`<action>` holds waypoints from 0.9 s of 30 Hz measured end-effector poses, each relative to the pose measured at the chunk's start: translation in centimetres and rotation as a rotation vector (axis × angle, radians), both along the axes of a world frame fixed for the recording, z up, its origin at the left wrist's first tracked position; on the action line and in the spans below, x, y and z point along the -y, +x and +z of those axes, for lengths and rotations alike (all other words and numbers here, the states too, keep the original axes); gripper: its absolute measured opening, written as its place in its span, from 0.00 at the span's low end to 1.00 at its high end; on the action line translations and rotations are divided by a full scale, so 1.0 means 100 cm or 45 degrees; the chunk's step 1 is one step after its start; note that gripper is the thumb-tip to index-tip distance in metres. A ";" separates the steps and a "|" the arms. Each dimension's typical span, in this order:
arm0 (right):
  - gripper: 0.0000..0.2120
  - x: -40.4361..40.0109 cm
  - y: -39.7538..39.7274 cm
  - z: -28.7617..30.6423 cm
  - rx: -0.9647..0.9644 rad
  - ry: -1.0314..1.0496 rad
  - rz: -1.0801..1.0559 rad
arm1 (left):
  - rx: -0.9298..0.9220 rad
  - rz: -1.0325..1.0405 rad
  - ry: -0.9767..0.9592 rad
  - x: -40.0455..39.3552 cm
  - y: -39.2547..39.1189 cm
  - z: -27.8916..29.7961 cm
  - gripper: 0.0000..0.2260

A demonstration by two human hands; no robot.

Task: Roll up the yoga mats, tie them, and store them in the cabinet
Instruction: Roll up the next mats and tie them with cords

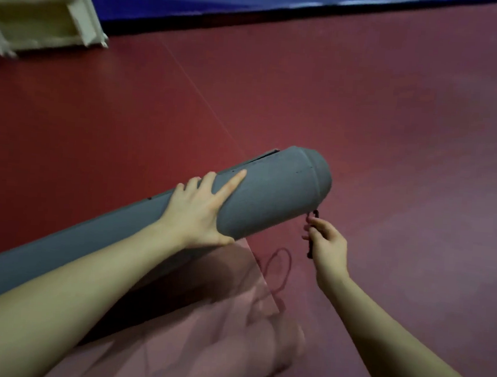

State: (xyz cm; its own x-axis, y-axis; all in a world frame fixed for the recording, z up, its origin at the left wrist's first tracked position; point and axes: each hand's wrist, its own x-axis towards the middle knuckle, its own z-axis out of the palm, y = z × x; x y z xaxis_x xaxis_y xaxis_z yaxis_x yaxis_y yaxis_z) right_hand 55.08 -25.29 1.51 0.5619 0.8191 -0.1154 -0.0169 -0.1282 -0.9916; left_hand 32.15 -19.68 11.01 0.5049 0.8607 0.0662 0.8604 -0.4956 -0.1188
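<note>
Under mat (271,190), right grip (327,243) pinches cord (312,235).

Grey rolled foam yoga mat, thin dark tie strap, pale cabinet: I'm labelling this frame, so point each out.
Grey rolled foam yoga mat (270,196), head view, on its curved side near the end.
Thin dark tie strap (310,246), head view, hanging part.
Pale cabinet (85,12), head view, front upright.
</note>
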 end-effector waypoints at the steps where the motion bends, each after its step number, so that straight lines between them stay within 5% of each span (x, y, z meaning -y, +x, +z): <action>1: 0.11 -0.004 -0.010 0.022 -0.087 0.043 0.017 | 0.052 0.013 0.020 0.006 -0.008 0.015 0.55; 5: 0.19 -0.007 -0.053 0.113 -0.528 0.187 0.188 | 0.287 0.090 0.112 0.029 -0.037 0.072 0.55; 9: 0.29 -0.007 -0.073 0.182 -0.584 0.327 0.415 | 0.595 0.193 0.143 0.047 -0.056 0.125 0.57; 15: 0.29 0.005 -0.099 0.281 -0.536 0.513 0.731 | 1.168 0.236 0.199 0.080 -0.076 0.178 0.57; 21: 0.30 0.017 -0.120 0.308 -0.449 0.487 0.849 | 1.621 0.243 0.246 0.103 -0.081 0.167 0.58; 27: 0.28 0.030 -0.141 0.287 -0.411 0.452 0.855 | 1.761 0.200 0.197 0.111 -0.089 0.136 0.59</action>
State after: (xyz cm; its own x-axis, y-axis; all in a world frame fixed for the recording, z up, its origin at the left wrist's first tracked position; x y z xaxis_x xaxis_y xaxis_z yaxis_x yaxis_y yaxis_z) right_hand 41.01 -28.29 30.24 -0.0772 0.9869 0.1420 -0.3398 0.1078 -0.9343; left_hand 23.24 -30.80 24.56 -0.1462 0.8397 0.5230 0.3687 -0.4443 0.8165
